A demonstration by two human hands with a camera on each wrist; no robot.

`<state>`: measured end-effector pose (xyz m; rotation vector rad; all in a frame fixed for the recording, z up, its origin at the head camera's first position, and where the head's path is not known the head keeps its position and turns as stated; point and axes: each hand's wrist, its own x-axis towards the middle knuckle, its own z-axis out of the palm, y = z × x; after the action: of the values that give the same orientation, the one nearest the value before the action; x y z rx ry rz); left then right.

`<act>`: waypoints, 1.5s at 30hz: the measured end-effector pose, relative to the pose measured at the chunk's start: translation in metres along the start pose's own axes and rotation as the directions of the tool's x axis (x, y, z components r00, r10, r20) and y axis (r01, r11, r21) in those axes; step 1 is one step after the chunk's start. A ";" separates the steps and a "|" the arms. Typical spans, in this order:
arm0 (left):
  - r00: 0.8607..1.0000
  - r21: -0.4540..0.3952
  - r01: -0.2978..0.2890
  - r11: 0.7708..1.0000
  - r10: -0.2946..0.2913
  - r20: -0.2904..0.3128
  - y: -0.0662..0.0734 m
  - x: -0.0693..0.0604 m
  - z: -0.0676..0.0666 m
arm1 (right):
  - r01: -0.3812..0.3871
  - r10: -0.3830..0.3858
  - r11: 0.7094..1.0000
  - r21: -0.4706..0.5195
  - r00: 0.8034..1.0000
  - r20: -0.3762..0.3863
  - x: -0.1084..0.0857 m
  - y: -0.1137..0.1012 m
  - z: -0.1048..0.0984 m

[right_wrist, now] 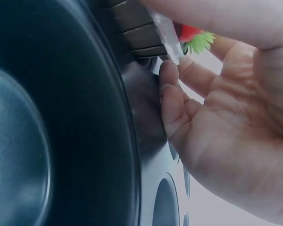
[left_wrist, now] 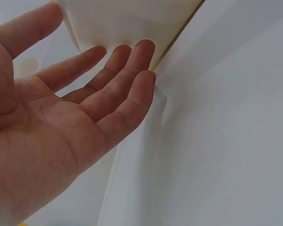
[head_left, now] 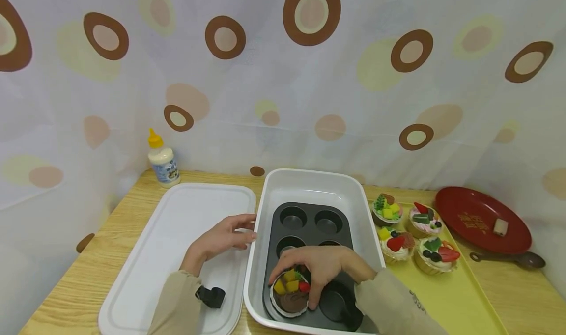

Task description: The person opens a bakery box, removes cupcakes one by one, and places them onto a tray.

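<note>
My right hand (head_left: 320, 268) grips a toy cupcake (head_left: 292, 295) with yellow cubes, a red berry and a brown piece on top. It is at the front left cup of a dark muffin tin (head_left: 280, 232); whether it is fully seated I cannot tell. In the right wrist view, the cupcake's dark ridged side (right_wrist: 137, 30) shows beside the fingers. The tin lies inside a deep white tray (head_left: 314, 180). At that tray's left wall, my left hand (head_left: 223, 239) has its fingers loosely extended, the fingertips (left_wrist: 144, 52) touching or nearly touching the rim.
Several topped cupcakes (head_left: 435, 256) stand on a yellow tray (head_left: 460, 305) at right. Behind them are a red plate (head_left: 468, 207) with a small pale block (head_left: 500, 227) and a dark spoon (head_left: 526, 260). A white lid (head_left: 177, 227) lies left, near a yellow-capped bottle (head_left: 165, 163).
</note>
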<state>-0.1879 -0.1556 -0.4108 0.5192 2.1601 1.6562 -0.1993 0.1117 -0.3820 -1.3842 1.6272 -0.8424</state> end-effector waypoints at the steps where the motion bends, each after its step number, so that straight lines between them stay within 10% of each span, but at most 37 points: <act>1: 1.000 -0.001 0.001 1.000 -0.001 0.000 0.000 0.000 0.000 | -0.006 0.006 1.000 0.002 1.000 0.001 0.000 0.000 0.001; 24: 1.000 0.004 -0.004 1.000 0.004 0.005 0.002 0.000 0.001 | -0.052 0.045 0.975 -0.217 0.998 -0.038 0.001 -0.007 0.005; 39: 1.000 -0.003 0.006 1.000 -0.006 0.000 0.002 -0.001 0.000 | -0.078 0.076 0.993 -0.089 0.997 -0.027 0.003 -0.007 0.004; 45: 1.000 -0.006 0.014 1.000 -0.014 -0.001 0.002 -0.001 0.000 | -0.071 0.053 0.978 -0.195 0.994 -0.098 0.003 -0.008 0.005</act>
<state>-0.1867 -0.1556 -0.4085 0.5009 2.1538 1.6551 -0.1909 0.1075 -0.3776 -1.4394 1.8575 -0.7329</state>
